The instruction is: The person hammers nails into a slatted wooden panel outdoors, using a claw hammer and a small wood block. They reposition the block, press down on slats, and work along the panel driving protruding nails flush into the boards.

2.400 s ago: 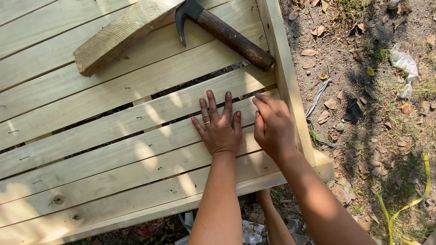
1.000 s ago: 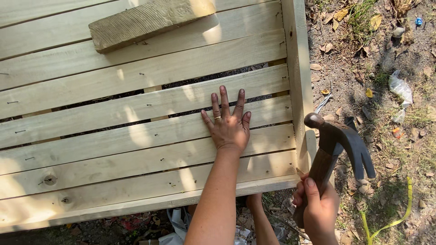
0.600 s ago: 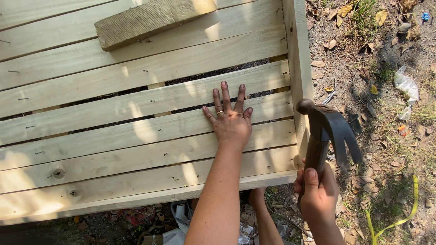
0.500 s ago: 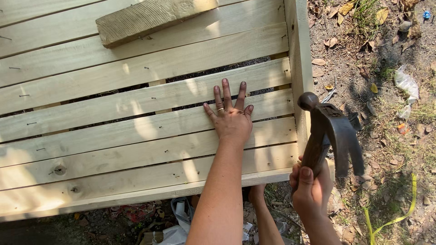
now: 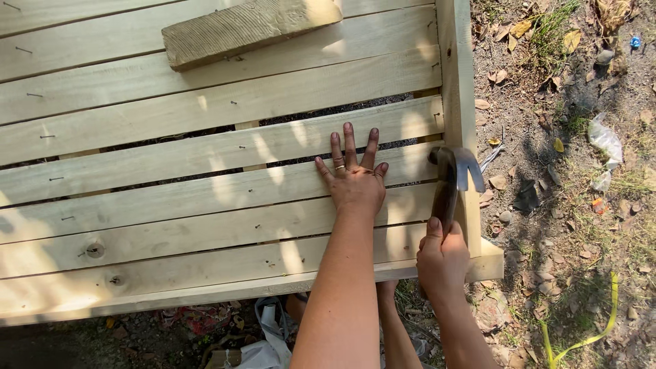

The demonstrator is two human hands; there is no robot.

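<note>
Two hands: left [image 5: 355,188] flat, fingers spread, on slats [image 5: 205,150]; right [image 5: 443,263] grasping hammer [image 5: 451,178].

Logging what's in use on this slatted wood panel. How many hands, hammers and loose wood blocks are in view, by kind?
Hands: 2, left hand flat on a slat, right hand gripping the handle
Hammers: 1, claw hammer
Loose wood blocks: 1, wood block
Total: 4

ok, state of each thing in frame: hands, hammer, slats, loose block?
Left hand: flat, fingers spread, pressing on a slat.
Right hand: closed around the hammer handle.
Hammer: head down at the slat end by the side rail.
Slatted panel: lying flat, gaps between slats.
Wood block: lying loose on the upper slats.
</note>
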